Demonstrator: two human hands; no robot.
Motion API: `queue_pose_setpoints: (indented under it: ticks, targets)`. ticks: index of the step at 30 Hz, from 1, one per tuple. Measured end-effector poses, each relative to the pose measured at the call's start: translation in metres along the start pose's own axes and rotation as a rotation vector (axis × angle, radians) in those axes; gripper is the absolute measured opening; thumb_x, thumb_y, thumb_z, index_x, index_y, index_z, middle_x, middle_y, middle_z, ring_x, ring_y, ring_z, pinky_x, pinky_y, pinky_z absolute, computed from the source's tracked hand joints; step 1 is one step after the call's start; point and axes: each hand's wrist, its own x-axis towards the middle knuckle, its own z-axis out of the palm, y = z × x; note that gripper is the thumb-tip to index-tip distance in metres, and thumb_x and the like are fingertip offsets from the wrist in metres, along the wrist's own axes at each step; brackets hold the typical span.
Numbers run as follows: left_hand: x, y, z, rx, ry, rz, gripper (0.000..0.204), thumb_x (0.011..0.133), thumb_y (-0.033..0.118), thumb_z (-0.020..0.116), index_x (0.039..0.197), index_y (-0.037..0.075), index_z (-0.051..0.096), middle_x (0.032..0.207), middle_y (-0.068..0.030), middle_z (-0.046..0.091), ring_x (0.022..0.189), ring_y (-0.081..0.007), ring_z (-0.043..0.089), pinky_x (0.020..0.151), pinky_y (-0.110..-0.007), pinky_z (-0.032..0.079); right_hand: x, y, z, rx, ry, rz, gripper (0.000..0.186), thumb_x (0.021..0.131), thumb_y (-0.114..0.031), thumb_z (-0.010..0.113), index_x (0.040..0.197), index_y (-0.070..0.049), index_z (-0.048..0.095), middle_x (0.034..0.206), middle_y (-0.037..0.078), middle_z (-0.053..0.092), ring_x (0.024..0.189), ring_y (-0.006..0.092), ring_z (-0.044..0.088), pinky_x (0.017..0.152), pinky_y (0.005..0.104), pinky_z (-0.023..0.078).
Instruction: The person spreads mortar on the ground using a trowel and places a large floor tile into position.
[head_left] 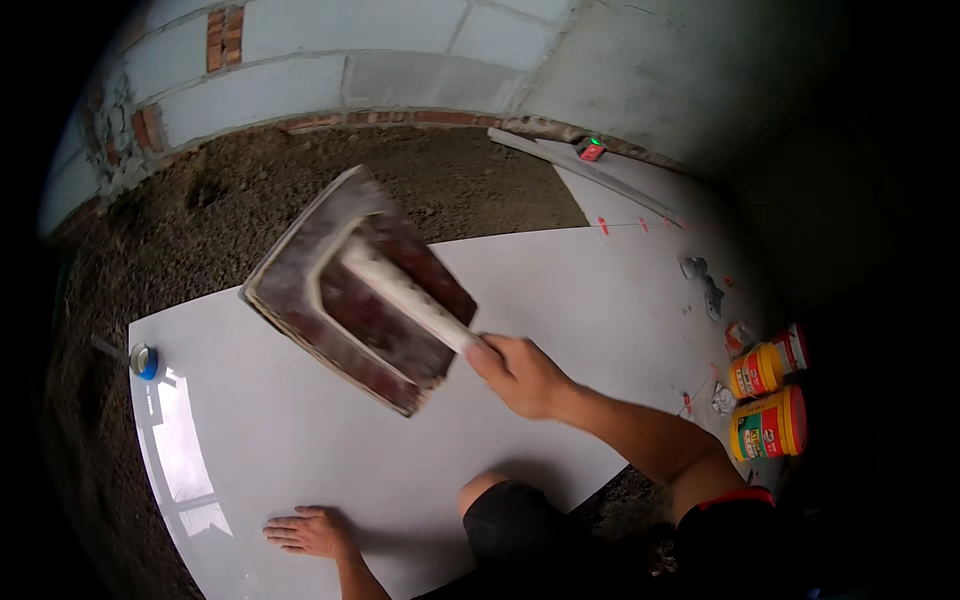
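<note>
My right hand [515,375] is closed around the pale handle of a large square flat-faced tamping tool [410,290], dark maroon and dirty, which is tilted in the air over a big glossy white tile [420,460]. My left hand [305,532] lies flat on the tile toward the lower left, fingers stretched out. My knee [478,492] shows at the tile's near part, below the tool. A small blue round object [144,362], apparently a suction cup or tape roll, sits at the tile's left edge.
Dark mortar [200,205] surrounds the tile at left and back, below a block wall [420,75]. At back right lie a long straightedge [560,165], a red level device [590,148] and laid tiles with red spacers [604,225]. At right are a grey tool [708,290] and several buckets [768,428].
</note>
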Motion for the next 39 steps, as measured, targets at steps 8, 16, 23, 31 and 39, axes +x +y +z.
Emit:
queue_pose_setpoints:
  ticks: [8, 16, 23, 31, 39]
  targets:
    - [-0.008, 0.014, -0.004, 0.163, 0.006, 0.077, 0.063, 0.101, 0.039, 0.024, 0.147, -0.004, 0.024, 0.154, -0.0224, 0.024, 0.142, -0.0354, 0.026, 0.114, -0.047, 0.022, 0.010, 0.184, 0.090, -0.279, -0.055, 0.572, 0.081, 0.096, -0.063, 0.028, 0.088, 0.006, 0.068, 0.079, 0.026, 0.066, 0.086, 0.0426, 0.066, 0.075, 0.0491, 0.050]
    - [-0.072, 0.044, -0.008, 0.144, -0.008, 0.131, 0.077, 0.099, 0.053, 0.020, 0.147, -0.007, 0.020, 0.154, -0.0256, 0.020, 0.144, -0.0386, 0.019, 0.114, -0.051, 0.020, 0.050, 0.167, 0.110, -0.112, -0.059, 0.503, 0.080, 0.094, -0.065, 0.029, 0.090, 0.005, 0.068, 0.087, 0.027, 0.067, 0.089, 0.0414, 0.066, 0.078, 0.0469, 0.051]
    - [-0.130, 0.066, -0.018, 0.075, 0.042, 0.303, 0.080, 0.099, 0.056, 0.020, 0.146, -0.007, 0.023, 0.153, -0.0251, 0.023, 0.144, -0.0391, 0.020, 0.111, -0.055, 0.021, -0.128, 0.240, 0.050, -0.138, 0.273, 0.687, 0.084, 0.092, -0.069, 0.030, 0.087, 0.006, 0.066, 0.073, 0.020, 0.065, 0.072, 0.0350, 0.067, 0.069, 0.0450, 0.051]
    - [-0.095, 0.061, 0.002, 0.024, 0.164, 0.269, 0.079, 0.098, 0.057, 0.022, 0.146, -0.006, 0.025, 0.152, -0.0250, 0.025, 0.142, -0.0391, 0.022, 0.110, -0.054, 0.022, -0.275, 0.079, -0.070, 0.012, 0.570, 0.490, 0.050, 0.101, -0.045, 0.039, 0.091, -0.001, 0.060, 0.061, 0.007, 0.052, 0.057, 0.0166, 0.050, 0.055, 0.0373, 0.044]
    - [-0.115, 0.066, 0.007, 0.099, 0.211, 0.356, 0.080, 0.097, 0.059, 0.022, 0.143, -0.005, 0.031, 0.149, -0.0260, 0.032, 0.139, -0.0397, 0.030, 0.108, -0.053, 0.027, -0.200, 0.263, 0.024, 0.052, 0.235, 0.831, 0.062, 0.098, -0.052, 0.039, 0.096, 0.005, 0.065, 0.069, 0.017, 0.062, 0.065, 0.0300, 0.061, 0.062, 0.0428, 0.048]
